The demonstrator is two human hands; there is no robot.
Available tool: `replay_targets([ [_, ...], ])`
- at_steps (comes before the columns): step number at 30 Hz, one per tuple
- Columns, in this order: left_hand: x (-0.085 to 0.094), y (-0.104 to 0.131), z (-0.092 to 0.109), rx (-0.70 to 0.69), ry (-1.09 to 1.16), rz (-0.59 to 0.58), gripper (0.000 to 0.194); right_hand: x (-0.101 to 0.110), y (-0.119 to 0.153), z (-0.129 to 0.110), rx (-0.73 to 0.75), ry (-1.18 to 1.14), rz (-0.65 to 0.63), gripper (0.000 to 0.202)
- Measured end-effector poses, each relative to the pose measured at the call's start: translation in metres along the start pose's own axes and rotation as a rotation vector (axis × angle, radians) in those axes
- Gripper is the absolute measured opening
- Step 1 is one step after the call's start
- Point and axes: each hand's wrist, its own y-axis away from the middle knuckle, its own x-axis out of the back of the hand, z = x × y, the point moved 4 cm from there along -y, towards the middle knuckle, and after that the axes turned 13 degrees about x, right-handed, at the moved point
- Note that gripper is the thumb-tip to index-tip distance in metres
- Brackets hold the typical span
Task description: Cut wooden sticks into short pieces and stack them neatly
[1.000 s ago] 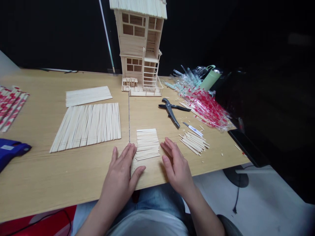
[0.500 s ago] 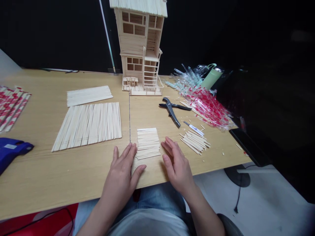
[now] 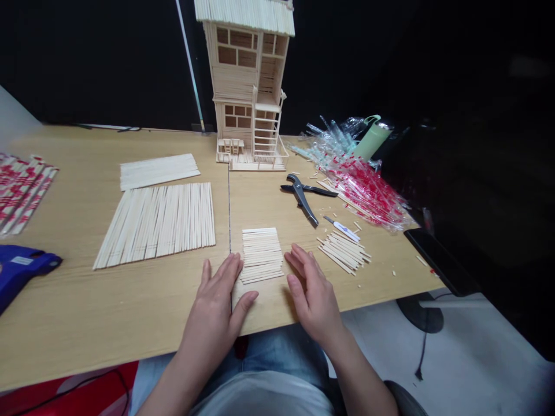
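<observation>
A small row of short pale wooden sticks lies flat between my hands near the table's front edge. My left hand rests at its left side, fingers stretched out, fingertips at the lower left of the row. On the other side, my right hand stands on its edge, fingers loosely extended and a small gap from the stick ends. Neither hand holds anything. To the right lies a loose pile of short sticks, with a small white-handled blade just behind it. Dark-handled pliers or cutters lie open farther back.
A tall stick-built model house stands at the back. Left are a wide stick panel, a smaller panel and a blue tool. Red-marked plastic wrappers, a green bottle and a black phone are at the right.
The whole view has shifted slightly, so things on the table appear a little lower. Both hands keep their places beside the row of sticks.
</observation>
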Motion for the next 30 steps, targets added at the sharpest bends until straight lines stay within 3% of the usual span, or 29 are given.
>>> replay_targets([
  [30,-0.0006,-0.0013,0.0006,0.002,-0.007,-0.010,0.057,-0.0018,0.0009,0.0003,0.002,0.012,0.000,0.051],
])
